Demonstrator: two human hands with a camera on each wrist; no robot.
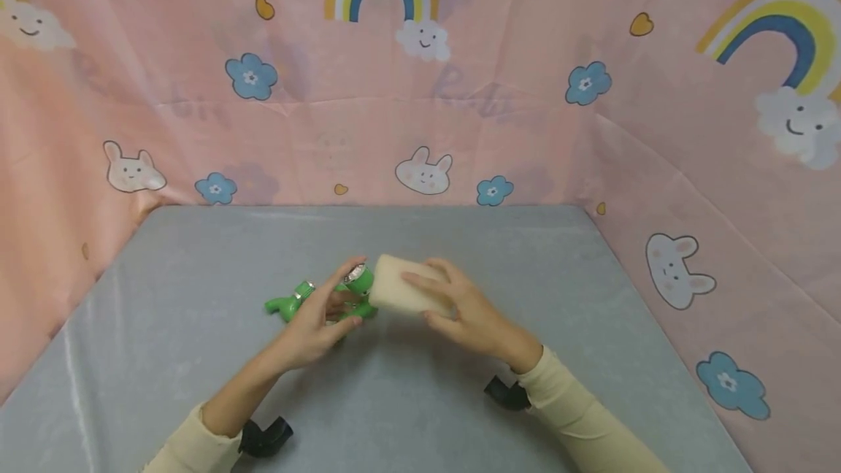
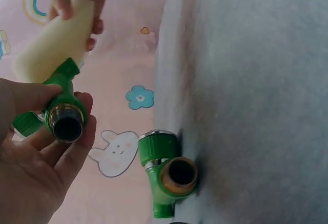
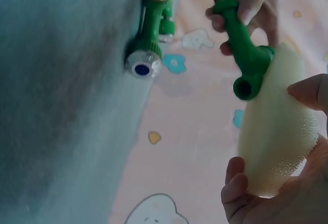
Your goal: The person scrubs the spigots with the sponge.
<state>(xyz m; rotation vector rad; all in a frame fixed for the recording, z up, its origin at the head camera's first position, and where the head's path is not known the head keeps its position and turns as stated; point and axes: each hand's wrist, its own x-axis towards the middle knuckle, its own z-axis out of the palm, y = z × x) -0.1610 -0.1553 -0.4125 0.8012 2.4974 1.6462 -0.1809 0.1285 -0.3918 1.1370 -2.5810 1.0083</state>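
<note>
My left hand grips a green plastic tap fitting with a brass threaded end, lifted just above the grey table. My right hand holds a cream sponge block and presses its end against the fitting's far side. In the right wrist view the sponge touches the fitting's green outlet, while the left hand's fingers pinch its other end. A second green tap lies on the table left of both hands, untouched.
Pink cloth walls printed with rainbows, bunnies and flowers close off the table's back and both sides. The second tap has a chrome cap and a brass opening. Black wrist straps sit on both cream sleeves.
</note>
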